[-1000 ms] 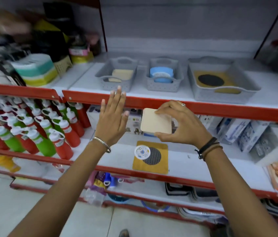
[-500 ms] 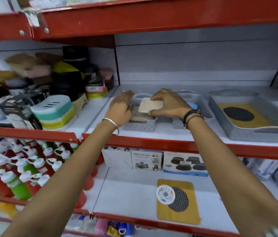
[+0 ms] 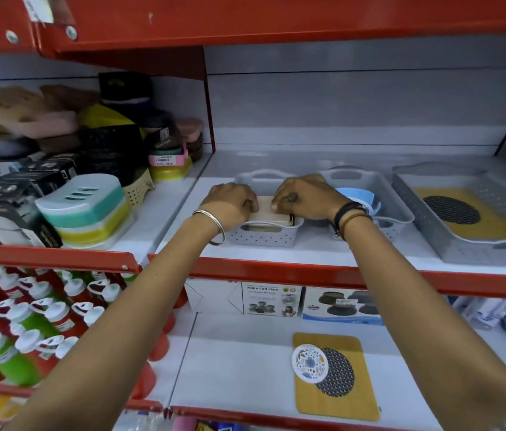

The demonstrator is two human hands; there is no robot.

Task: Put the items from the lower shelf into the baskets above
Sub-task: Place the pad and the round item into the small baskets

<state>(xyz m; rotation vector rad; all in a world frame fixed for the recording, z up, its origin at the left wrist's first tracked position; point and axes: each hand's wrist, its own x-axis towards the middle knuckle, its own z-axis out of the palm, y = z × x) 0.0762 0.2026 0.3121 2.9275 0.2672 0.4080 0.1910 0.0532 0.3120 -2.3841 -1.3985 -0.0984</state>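
Step in hand is placement: both your hands sit over the small grey basket (image 3: 265, 233) on the upper shelf (image 3: 323, 270), pressing the cream square pad (image 3: 266, 209) down into it. Your left hand (image 3: 233, 202) has its fingers curled together on the pad's left edge; your right hand (image 3: 303, 195) has its fingers bent and closed on the pad's right edge, so both look clamped on it, thumbs hidden. The pad lies flat at rim level, on top of what looks like another cream piece showing through the basket's handle slot. It looks nearly seated, not yet let go. Next move, as a judgement: let go with both hands, pull back clear of the rim, then drop to the lower shelf (image 3: 239, 368) for the yellow mat (image 3: 351, 396) with the white patterned disc (image 3: 309, 363) lying on it; the mat likely goes to the large grey tray (image 3: 432, 241), which already holds a similar one. The middle basket (image 3: 391, 206) holds something blue. Readable text: a box (image 3: 272, 298) under the shelf says "VIBRATION PADS"; smaller print on it is too blurred. The pink price label (image 3: 166, 160) on the left is unreadable.
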